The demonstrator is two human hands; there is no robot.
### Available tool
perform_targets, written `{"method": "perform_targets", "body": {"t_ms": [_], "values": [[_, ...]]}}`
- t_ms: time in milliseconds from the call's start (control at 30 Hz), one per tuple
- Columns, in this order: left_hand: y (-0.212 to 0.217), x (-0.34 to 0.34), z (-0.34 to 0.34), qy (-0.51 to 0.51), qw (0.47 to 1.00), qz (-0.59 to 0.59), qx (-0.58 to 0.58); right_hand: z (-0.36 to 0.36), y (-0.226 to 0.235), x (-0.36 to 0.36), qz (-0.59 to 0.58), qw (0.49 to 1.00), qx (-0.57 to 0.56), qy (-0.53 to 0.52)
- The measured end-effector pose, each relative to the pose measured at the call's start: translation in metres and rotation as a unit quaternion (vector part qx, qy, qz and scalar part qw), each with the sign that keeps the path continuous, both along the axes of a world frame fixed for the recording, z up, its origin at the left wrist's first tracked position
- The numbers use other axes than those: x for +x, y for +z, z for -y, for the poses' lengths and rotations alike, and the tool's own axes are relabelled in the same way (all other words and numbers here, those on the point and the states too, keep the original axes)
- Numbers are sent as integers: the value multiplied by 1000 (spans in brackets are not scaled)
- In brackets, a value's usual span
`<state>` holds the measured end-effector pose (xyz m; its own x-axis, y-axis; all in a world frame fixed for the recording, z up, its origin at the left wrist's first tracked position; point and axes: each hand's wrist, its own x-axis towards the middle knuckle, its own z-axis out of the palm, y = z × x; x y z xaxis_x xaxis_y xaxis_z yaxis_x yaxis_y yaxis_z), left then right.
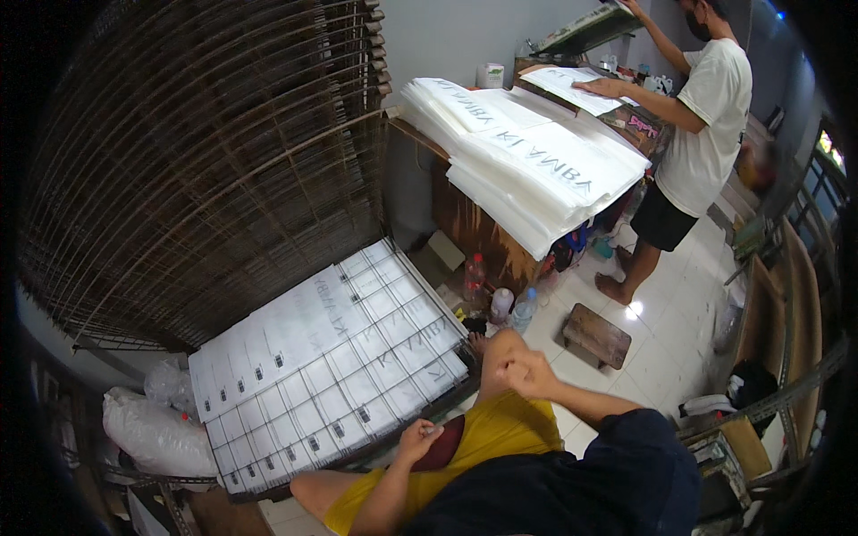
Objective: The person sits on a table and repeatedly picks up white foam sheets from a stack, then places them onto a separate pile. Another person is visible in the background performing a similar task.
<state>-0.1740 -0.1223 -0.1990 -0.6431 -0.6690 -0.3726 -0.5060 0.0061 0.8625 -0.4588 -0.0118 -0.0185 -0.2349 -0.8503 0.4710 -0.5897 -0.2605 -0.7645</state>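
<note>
My left hand (417, 441) is closed above my left thigh, near the front edge of the wire rack. At its fingertips is a small pale object, too small to name. My right hand (529, 375) rests closed over my right knee; whatever its fingers hold, if anything, is hidden. Ahead of my left hand, white printed sheets (295, 326) lie on the lowest level of a wire drying rack (308, 380). Its other wire shelves (223, 170) are tilted up at the upper left. Neither hand touches the rack or the sheets.
A thick stack of white printed sheets (545, 165) overhangs a wooden table (483, 214). Beyond it, a co-worker (706, 98) raises a hinged frame (585, 31), one hand on a sheet. A low wooden stool (597, 335), bottles (525, 308) and a plastic sack (156, 433) stand around.
</note>
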Motion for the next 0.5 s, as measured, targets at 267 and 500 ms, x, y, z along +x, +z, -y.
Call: {"method": "perform_targets", "body": {"t_ms": [267,500], "values": [[-5,2,-4,34,999,-22,26,50,142,-125,121,975,-113,-151],[-13,4,-2,36,999,-1,-8,86,198,-284,146,903,-143,-378]]}}
